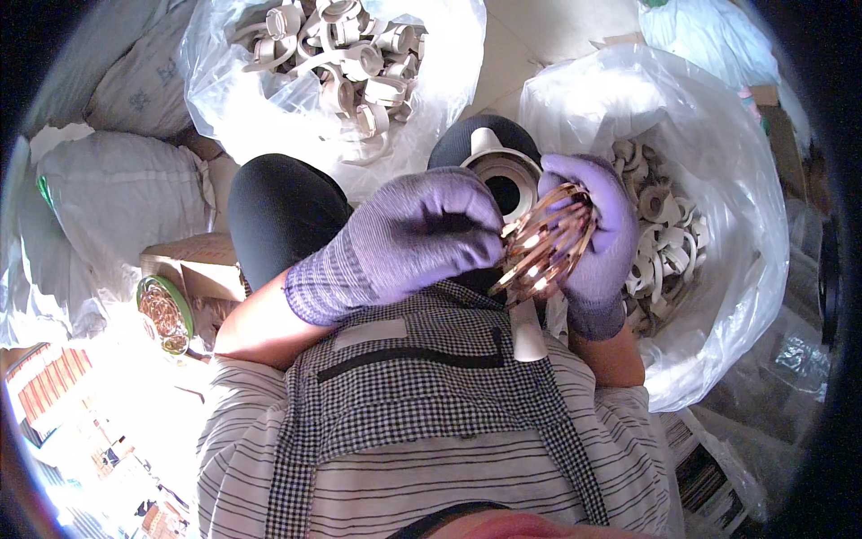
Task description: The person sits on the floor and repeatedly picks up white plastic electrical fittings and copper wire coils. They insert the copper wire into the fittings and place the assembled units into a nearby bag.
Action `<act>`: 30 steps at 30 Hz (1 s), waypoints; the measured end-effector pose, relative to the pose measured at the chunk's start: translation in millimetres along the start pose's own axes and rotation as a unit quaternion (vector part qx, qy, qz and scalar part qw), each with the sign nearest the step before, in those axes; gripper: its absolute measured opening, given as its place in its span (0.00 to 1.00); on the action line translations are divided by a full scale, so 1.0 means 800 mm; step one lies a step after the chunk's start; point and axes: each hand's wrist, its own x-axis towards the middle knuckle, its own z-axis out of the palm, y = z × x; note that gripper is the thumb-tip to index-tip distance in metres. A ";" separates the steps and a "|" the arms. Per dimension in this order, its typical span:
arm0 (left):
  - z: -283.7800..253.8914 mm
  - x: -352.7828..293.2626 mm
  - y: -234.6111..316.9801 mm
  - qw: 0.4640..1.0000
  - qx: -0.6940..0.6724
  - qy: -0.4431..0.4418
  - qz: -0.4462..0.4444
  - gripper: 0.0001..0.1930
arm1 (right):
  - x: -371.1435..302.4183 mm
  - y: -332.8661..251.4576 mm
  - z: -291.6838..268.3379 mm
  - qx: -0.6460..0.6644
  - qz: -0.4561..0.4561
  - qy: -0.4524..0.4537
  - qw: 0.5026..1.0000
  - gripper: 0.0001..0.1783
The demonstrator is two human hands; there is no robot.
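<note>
My right hand (pixel 600 234), in a purple knit glove, is closed round a bundle of copper-coloured metal wire loops (pixel 549 242). From the left, my left hand (pixel 422 234), in a matching glove, reaches to the bundle's edge with thumb and fingers pinched together. What lies between those fingertips is too small to make out. Behind the bundle, between my knees, is an off-white round plastic fitting (pixel 523 171) with a dark central hole and a stub pointing away from me. A white tube-like end (pixel 528 336) shows below the bundle, against my apron; its link to the fitting is hidden.
A clear plastic bag (pixel 440 63) ahead holds several off-white plastic parts (pixel 359 63). Another open bag (pixel 736 180) at the right holds similar pieces (pixel 664 234). Left of me are a cardboard box (pixel 193 256), a green-rimmed round container (pixel 182 301) with copper-coloured loops, and white sacks (pixel 126 184).
</note>
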 end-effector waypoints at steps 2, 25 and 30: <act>-0.007 -0.003 -0.006 0.998 -0.059 0.009 -0.026 0.09 | -0.006 -0.007 -0.003 -0.050 -0.024 0.005 0.998 0.24; -0.003 -0.011 -0.009 0.980 -0.127 0.130 -0.084 0.12 | 0.014 -0.015 -0.102 0.545 0.075 -0.105 0.828 0.20; -0.002 -0.013 -0.009 0.971 -0.177 0.139 -0.076 0.14 | -0.001 0.013 -0.067 0.413 0.101 -0.025 0.905 0.22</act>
